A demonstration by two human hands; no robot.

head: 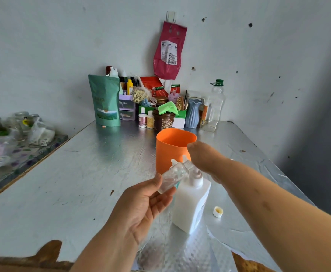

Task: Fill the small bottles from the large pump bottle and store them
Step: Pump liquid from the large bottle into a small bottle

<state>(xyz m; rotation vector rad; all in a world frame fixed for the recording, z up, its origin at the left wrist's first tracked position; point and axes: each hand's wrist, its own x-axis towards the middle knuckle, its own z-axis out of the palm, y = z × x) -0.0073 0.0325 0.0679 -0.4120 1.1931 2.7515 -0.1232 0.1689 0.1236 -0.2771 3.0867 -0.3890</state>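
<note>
My left hand [141, 203] grips the small bottle [173, 174], tilted so its mouth catches the nozzle of the pump bottle [192, 203]. My right hand [202, 156] sits on the pump; can't tell its grip.

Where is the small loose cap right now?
In the head view the small cap lies open side up on the silver table, right of centre, just to the right of the white pump bottle.
</note>
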